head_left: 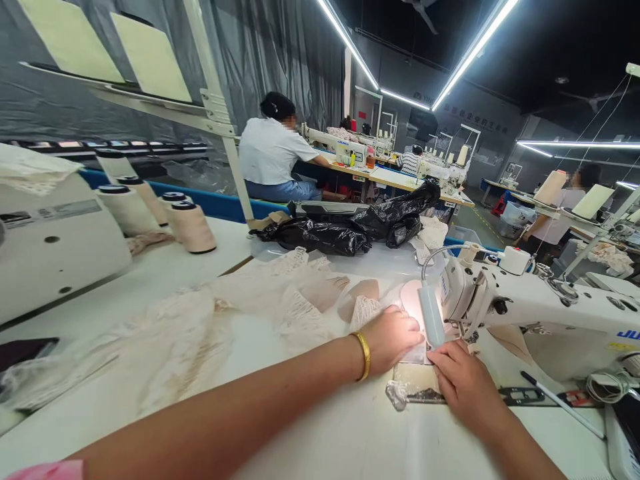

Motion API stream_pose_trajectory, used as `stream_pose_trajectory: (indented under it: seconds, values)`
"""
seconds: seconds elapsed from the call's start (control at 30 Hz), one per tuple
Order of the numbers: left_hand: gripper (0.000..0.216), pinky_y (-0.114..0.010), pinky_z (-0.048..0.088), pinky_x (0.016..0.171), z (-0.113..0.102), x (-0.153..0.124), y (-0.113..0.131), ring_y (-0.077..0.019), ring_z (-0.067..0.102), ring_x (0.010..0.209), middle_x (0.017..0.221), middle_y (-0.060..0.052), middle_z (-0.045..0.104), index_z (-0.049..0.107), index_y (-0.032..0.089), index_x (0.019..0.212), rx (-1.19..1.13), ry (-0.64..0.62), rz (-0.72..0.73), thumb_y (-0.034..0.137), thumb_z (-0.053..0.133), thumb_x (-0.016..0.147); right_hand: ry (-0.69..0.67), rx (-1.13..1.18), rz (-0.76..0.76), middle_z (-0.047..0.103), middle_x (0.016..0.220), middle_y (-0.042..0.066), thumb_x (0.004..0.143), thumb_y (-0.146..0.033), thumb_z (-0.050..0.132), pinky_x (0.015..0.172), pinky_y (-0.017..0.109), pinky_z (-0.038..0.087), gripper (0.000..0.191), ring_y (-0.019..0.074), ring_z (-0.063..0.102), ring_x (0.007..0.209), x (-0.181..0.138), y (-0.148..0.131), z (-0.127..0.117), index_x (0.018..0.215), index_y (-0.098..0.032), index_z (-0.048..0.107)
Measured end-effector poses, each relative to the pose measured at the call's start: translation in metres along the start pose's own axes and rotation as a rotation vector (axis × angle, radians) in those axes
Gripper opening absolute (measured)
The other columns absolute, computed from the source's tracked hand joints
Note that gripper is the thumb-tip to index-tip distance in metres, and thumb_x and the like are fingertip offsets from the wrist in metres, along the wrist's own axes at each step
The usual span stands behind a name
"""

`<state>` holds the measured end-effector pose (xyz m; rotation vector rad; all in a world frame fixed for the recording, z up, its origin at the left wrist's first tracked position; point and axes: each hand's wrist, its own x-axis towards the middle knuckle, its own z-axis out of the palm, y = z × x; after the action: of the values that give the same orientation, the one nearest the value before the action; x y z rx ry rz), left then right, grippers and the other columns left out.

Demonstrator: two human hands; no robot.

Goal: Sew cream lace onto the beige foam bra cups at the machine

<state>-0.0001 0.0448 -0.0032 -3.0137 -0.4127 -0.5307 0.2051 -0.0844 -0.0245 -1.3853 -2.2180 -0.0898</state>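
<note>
A piece of pale pink fabric (411, 299) lies at the needle area of a white sewing machine (500, 293), lit by a small lamp (431, 317) on a bendable neck. My left hand (393, 337), with a gold bracelet (363, 355) at its wrist, is closed on the fabric left of the lamp, fingers curled and pressed together. My right hand (463, 373) pinches the near edge of the fabric just below the lamp. The needle and presser foot are mostly hidden behind the lamp and fingers. Cream lace pieces (305, 307) spread over the table to the left.
Thread cones (193, 228) stand at the left beside another machine (55, 233). Black plastic bags (320, 235) lie along the table's far side. A white pen (565, 403) rests to the right of my right hand. Beyond, a person in a white shirt (273, 150) sits at another table.
</note>
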Motion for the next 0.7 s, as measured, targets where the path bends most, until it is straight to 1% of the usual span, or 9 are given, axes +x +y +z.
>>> stream_pose_trajectory:
  seconds: [0.1, 0.2, 0.33, 0.4, 0.5, 0.57, 0.6, 0.63, 0.7]
  values:
    - [0.023, -0.036, 0.045, 0.071, -0.003, -0.003, 0.005, -0.0232, 0.063, 0.076, 0.081, -0.006, 0.068, 0.060, 0.017, 0.084, 0.003, 0.023, -0.056, -0.004, 0.058, 0.074, 0.049, 0.119, 0.049, 0.068, 0.095, 0.007, 0.100, -0.014, 0.040, 0.071, 0.034, 0.048, 0.026, 0.0232, 0.062, 0.084, -0.001, -0.006, 0.000, 0.111, -0.025, 0.062]
    - [0.028, -0.033, 0.049, 0.076, -0.010, -0.021, 0.016, -0.0204, 0.066, 0.080, 0.088, -0.004, 0.071, 0.059, 0.018, 0.100, -0.049, 0.073, -0.028, -0.003, 0.054, 0.082, -0.004, 0.467, 0.316, 0.068, 0.088, 0.002, 0.104, -0.034, 0.046, 0.067, 0.032, 0.047, 0.017, 0.0207, 0.060, 0.075, 0.002, -0.024, 0.000, 0.117, -0.027, 0.056]
    - [0.036, -0.033, 0.050, 0.093, -0.024, -0.063, 0.032, -0.0181, 0.067, 0.104, 0.114, -0.004, 0.072, 0.053, 0.023, 0.124, -0.249, 0.257, 0.004, 0.004, 0.050, 0.093, -0.011, 0.987, 0.575, 0.064, 0.081, -0.003, 0.097, -0.048, 0.060, 0.066, 0.029, 0.047, 0.041, 0.0180, 0.059, 0.071, 0.006, -0.059, 0.003, 0.128, -0.026, 0.045]
    - [0.041, -0.040, 0.049, 0.099, -0.032, -0.085, 0.036, -0.0230, 0.064, 0.115, 0.128, -0.008, 0.068, 0.052, 0.024, 0.130, -0.221, 0.308, -0.110, 0.007, 0.052, 0.092, 0.052, 1.101, 0.600, 0.063, 0.079, -0.004, 0.092, -0.047, 0.067, 0.067, 0.028, 0.047, 0.047, 0.0179, 0.061, 0.074, 0.005, -0.072, 0.006, 0.129, -0.027, 0.045]
    - [0.035, -0.052, 0.047, 0.102, -0.044, -0.111, 0.050, -0.0312, 0.060, 0.122, 0.134, -0.013, 0.064, 0.057, 0.023, 0.129, -0.215, 0.448, -0.418, 0.018, 0.053, 0.095, 0.159, 1.169, 0.616, 0.061, 0.080, -0.003, 0.087, -0.045, 0.075, 0.067, 0.028, 0.050, 0.054, 0.0177, 0.063, 0.075, 0.002, -0.086, 0.006, 0.131, -0.029, 0.048]
    - [0.021, -0.049, 0.052, 0.095, -0.046, -0.121, 0.071, -0.0295, 0.066, 0.107, 0.114, -0.011, 0.071, 0.064, 0.022, 0.112, -0.509, 0.476, -0.583, 0.032, 0.053, 0.097, 0.208, 1.188, 0.620, 0.061, 0.080, -0.003, 0.085, -0.047, 0.077, 0.066, 0.029, 0.053, 0.055, 0.0187, 0.065, 0.076, -0.001, -0.093, 0.004, 0.130, -0.029, 0.052]
    - [0.023, -0.043, 0.055, 0.085, -0.045, -0.123, 0.085, -0.0264, 0.069, 0.092, 0.099, -0.009, 0.073, 0.066, 0.021, 0.102, -0.762, 0.419, -0.644, 0.040, 0.054, 0.096, 0.228, 1.193, 0.623, 0.061, 0.080, -0.002, 0.084, -0.048, 0.078, 0.067, 0.029, 0.054, 0.055, 0.0196, 0.067, 0.077, -0.003, -0.097, 0.003, 0.130, -0.028, 0.054]
    - [0.032, -0.037, 0.056, 0.071, -0.044, -0.123, 0.099, -0.0232, 0.068, 0.075, 0.083, -0.007, 0.071, 0.066, 0.020, 0.092, -1.081, 0.286, -0.675, 0.051, 0.057, 0.093, 0.247, 1.199, 0.633, 0.062, 0.081, -0.001, 0.084, -0.049, 0.079, 0.067, 0.030, 0.055, 0.055, 0.0202, 0.068, 0.078, -0.005, -0.103, 0.002, 0.129, -0.028, 0.056]
    - [0.049, -0.034, 0.056, 0.066, -0.041, -0.117, 0.125, -0.0229, 0.070, 0.071, 0.084, -0.010, 0.073, 0.068, 0.017, 0.090, -1.691, 0.012, -0.775, 0.066, 0.060, 0.088, 0.309, 1.212, 0.664, 0.063, 0.084, 0.000, 0.084, -0.050, 0.079, 0.067, 0.030, 0.056, 0.054, 0.0199, 0.069, 0.077, -0.010, -0.115, 0.003, 0.128, -0.027, 0.058]
